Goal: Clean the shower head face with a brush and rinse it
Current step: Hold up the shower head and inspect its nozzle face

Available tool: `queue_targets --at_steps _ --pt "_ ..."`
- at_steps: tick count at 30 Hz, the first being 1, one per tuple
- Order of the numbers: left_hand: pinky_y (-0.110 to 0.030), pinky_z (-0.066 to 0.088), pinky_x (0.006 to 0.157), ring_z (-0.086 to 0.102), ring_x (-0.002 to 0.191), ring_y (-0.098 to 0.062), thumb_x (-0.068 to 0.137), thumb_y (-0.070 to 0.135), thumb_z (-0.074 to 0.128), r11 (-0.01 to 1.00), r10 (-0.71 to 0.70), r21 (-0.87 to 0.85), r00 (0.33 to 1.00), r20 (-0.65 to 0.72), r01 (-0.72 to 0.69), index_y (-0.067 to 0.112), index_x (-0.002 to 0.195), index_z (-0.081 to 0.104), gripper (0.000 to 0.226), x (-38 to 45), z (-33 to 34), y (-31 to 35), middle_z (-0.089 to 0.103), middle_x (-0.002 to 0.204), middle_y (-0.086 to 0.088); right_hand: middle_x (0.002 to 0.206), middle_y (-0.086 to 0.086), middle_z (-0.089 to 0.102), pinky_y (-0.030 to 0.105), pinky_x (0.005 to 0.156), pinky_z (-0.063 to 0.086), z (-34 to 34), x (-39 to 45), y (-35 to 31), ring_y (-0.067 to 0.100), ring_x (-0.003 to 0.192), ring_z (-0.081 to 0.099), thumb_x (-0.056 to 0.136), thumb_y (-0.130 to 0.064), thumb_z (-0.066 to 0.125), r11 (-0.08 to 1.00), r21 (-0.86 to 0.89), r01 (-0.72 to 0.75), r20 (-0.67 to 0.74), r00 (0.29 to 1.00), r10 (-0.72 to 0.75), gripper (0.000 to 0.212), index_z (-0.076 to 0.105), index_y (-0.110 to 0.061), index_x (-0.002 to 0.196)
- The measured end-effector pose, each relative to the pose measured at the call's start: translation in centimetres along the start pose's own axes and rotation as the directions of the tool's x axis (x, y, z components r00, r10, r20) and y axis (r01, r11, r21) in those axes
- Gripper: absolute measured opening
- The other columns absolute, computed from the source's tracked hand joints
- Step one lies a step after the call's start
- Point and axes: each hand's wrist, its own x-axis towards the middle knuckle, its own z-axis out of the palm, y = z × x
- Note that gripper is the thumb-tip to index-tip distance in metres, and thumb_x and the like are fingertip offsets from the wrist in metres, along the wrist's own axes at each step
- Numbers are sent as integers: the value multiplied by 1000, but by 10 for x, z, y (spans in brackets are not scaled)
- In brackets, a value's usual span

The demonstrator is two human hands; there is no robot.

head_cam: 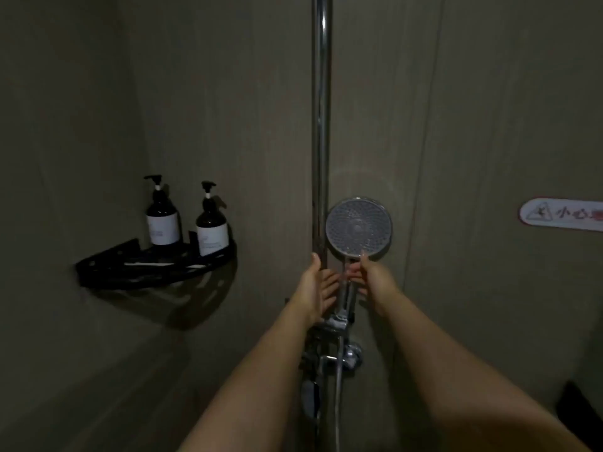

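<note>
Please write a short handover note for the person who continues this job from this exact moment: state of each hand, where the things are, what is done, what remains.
Left hand: open, fingers straight, just left of the shower handle, holding nothing.
Right hand: fingers at the handle just under the shower head; the frame is too dark to tell whether they grip it.
Shower head: sits in its holder beside the chrome rail, face toward the camera.
Brush: not in view.
Done: no sign of brushing, no water running.
Left: lift the head out, find a brush, scrub the face, rinse.
Nearby: two pump bottles on the black corner shelf.
</note>
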Motion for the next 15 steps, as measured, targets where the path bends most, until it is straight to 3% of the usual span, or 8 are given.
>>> queue_targets --at_steps 3,5,7,10,12,13,15 --pt "-30 26 110 31 140 -22 96 56 13 999 15 39 1000 -15 -15 3 145 29 74 11 11 -11 33 152 -9 66 6 50 20 52 38 -8 12 12 15 60 46 98 -18 42 998 -68 6 -124 992 -15 34 49 -13 65" --pt "-19 41 88 40 133 -22 99 48 13 998 14 58 1000 25 -16 3 142 35 67 15 17 -18 38 148 -12 58 6 43 23 49 33 -12 19 25 15 53 38 94 -4 44 974 -227 19 -101 994 -42 38 45 -12 57" --pt "-18 43 72 46 127 -22 100 44 13 996 21 80 999 46 -25 3 140 38 63 15 22 -17 45 144 -14 60 7 46 18 52 34 -13 23 37 13 56 40 91 4 44 955 -298 6 -39 999 -18 36 50 -9 59" --pt "-15 44 83 57 119 -10 101 42 11 997 -4 76 1000 26 2 2 143 32 62 30 19 -21 63 125 -12 87 14 58 26 66 42 -8 22 53 17 69 52 92 4 46 961 -273 -40 53 997 57 19 63 -2 93" --pt "-27 30 109 37 138 -20 101 42 12 999 -21 35 1000 -12 21 1 146 25 62 34 18 -22 41 147 -14 96 18 60 34 80 48 -1 22 62 23 82 57 92 5 46 973 -226 -46 121 990 75 22 62 2 107" --pt "-34 23 115 28 142 -26 101 42 13 1000 -24 13 999 -38 24 0 146 24 62 35 18 -22 30 153 -15 98 17 61 36 87 47 1 24 67 24 89 57 91 5 47 979 -201 -35 123 991 61 23 62 2 109" --pt "-37 23 115 28 142 -32 101 42 16 1000 -4 16 995 -95 5 -1 144 30 62 37 18 -21 30 152 -19 97 15 64 40 94 46 5 26 72 26 95 59 90 1 52 985 -174 -9 95 995 25 19 63 -4 104"
